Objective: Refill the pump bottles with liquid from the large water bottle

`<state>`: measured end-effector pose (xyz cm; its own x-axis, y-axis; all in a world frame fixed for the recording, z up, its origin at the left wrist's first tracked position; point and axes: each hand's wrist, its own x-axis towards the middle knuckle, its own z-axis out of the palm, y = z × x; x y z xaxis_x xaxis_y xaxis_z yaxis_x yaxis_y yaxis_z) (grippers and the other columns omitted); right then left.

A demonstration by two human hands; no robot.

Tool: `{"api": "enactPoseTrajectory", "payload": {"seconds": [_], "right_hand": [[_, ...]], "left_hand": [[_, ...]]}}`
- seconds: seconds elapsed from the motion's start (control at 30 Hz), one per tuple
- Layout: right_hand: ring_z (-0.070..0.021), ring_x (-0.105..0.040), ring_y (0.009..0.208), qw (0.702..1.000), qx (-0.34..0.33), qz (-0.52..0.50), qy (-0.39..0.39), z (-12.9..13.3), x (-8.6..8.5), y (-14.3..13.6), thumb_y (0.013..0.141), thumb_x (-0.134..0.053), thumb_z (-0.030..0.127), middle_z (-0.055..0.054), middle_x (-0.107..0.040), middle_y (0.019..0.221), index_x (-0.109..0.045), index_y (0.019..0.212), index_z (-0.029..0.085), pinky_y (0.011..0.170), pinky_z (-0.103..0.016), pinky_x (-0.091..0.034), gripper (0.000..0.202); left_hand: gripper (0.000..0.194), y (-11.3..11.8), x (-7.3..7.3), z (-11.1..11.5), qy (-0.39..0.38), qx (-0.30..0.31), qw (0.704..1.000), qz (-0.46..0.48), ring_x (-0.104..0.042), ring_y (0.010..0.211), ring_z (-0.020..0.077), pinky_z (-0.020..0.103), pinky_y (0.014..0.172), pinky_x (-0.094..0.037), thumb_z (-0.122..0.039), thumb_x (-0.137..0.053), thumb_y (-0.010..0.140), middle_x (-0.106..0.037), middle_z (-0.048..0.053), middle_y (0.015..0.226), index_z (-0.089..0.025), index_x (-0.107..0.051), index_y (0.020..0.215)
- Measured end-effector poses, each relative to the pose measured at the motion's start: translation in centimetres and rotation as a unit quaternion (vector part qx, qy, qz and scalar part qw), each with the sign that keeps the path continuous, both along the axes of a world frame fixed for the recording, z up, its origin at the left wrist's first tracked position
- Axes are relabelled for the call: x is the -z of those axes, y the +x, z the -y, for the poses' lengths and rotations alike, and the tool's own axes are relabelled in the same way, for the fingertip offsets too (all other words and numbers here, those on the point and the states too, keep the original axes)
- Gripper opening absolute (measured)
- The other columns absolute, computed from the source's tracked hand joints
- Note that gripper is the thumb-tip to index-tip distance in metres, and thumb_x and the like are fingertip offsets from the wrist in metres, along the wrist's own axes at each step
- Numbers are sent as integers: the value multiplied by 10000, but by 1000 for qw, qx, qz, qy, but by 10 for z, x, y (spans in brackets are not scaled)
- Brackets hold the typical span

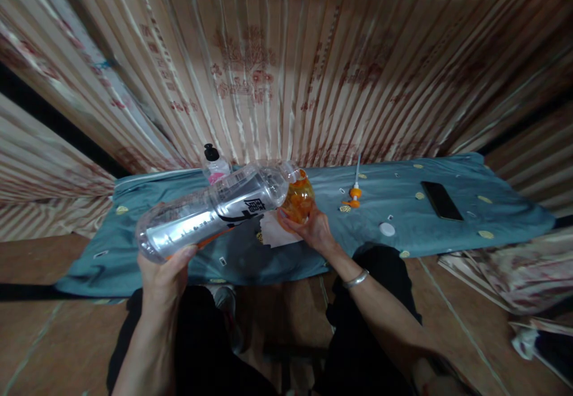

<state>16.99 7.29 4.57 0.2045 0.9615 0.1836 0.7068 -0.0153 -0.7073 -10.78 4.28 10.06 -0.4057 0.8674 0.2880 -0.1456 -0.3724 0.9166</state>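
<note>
My left hand point(165, 268) is wrapped round the lower end of a large clear plastic bottle point(210, 208) with a silver label. The bottle lies tilted, its neck end toward the right. My right hand point(313, 229) grips a smaller, rounded bottle point(299, 196) with orange liquid in it. The mouths of the two bottles meet or overlap; whether liquid passes between them I cannot tell. Some orange shows along the underside of the large bottle. Below the orange bottle lies a white piece of paper point(277, 232), partly hidden by my right hand.
On the teal cloth point(250, 259) stand or lie a black-capped bottle point(217, 166), an orange pump head point(355, 194) with its tube, a white round cap point(387, 229) and a dark phone point(442, 200). A pleated curtain point(290, 74) hangs right behind the cloth-covered surface.
</note>
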Motion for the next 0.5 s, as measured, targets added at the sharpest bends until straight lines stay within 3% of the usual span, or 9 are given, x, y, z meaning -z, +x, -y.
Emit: {"api": "enactPoseTrajectory", "payload": {"seconds": [0.23,0.5], "right_hand": [[-314,-781,987,1000,3,-5,3,-1,3,1,749,-857,412,-117,-797,1085,-592,1336,177,843,-394,-630,686],[-329,-778,1003,1000,4,-1,6,-2,6,0,755,-854,425,-150,-791,1109,-575,1369,153,859,-428,-628,727]], "left_hand": [[877,1,-1,0,4,11,1000,12,-665,1139,261,402,1068,-506,-284,-955,411,-713,46,1179,-269,-654,1235],[854,4,-5,-1,22,14,999,22,-657,1131,264,458,1112,-478,-257,-962,409,-701,37,1176,-271,-678,1214]]}}
